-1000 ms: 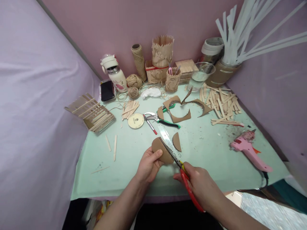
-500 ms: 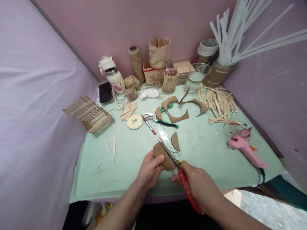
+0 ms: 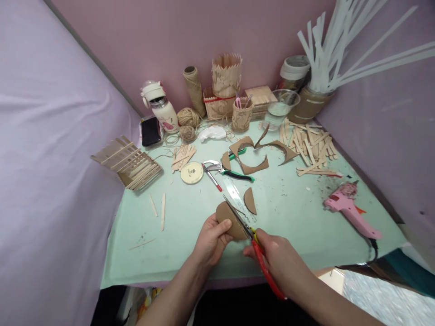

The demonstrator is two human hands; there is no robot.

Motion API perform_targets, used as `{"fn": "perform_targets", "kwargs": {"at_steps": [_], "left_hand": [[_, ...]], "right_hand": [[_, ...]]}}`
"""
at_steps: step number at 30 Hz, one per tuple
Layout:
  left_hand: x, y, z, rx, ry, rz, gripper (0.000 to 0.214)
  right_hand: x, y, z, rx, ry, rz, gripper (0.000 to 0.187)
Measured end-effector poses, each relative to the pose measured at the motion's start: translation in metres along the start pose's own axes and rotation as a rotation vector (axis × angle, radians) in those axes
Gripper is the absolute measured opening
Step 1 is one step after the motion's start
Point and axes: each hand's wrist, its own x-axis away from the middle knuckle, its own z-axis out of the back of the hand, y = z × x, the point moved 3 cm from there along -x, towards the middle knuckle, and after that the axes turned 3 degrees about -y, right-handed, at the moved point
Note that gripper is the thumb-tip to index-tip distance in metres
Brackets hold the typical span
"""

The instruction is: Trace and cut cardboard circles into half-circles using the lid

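My left hand [image 3: 211, 239] pinches a rounded brown cardboard piece [image 3: 227, 217] just above the near part of the mint-green table [image 3: 183, 217]. My right hand [image 3: 280, 260] is closed on red-handled scissors [image 3: 253, 242]. Their blades run up and to the left along the cardboard's right edge. A small cut-off cardboard sliver [image 3: 250, 200] lies flat on the table just beyond, beside a clear ruler [image 3: 234, 192].
Green-handled pliers [image 3: 231, 170], a red pen [image 3: 212, 177], a round lid [image 3: 192, 173] and cardboard offcuts [image 3: 258, 154] lie mid-table. Wooden sticks [image 3: 311, 147] are heaped at right. A pink glue gun [image 3: 350, 209] rests near the right edge. Twine, cups, a bottle and a phone line the back.
The view shifted slightly. Both hands and the cardboard have moved a little nearer to me; the scissor blades stay along the cardboard's edge.
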Motion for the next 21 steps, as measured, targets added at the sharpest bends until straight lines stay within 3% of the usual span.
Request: {"fn": "perform_targets", "kwargs": {"at_steps": [8,10,14,21], "left_hand": [[0.003,-0.007,0.001,0.015,-0.02,0.027,0.039],[0.002,-0.007,0.002,0.039,-0.026,0.032,0.039],[-0.003,-0.007,0.001,0.089,-0.036,0.047,0.044],[-0.001,-0.008,-0.004,0.083,-0.05,0.027,0.039]], "right_hand": [[-0.001,0.004,-0.004,-0.14,0.024,-0.004,0.023],[-0.002,0.009,0.002,-0.164,0.072,-0.008,0.025],[-0.001,0.017,0.026,0.017,0.198,-0.154,0.029],[0.004,0.001,0.022,0.023,0.02,-0.119,0.023]]}}
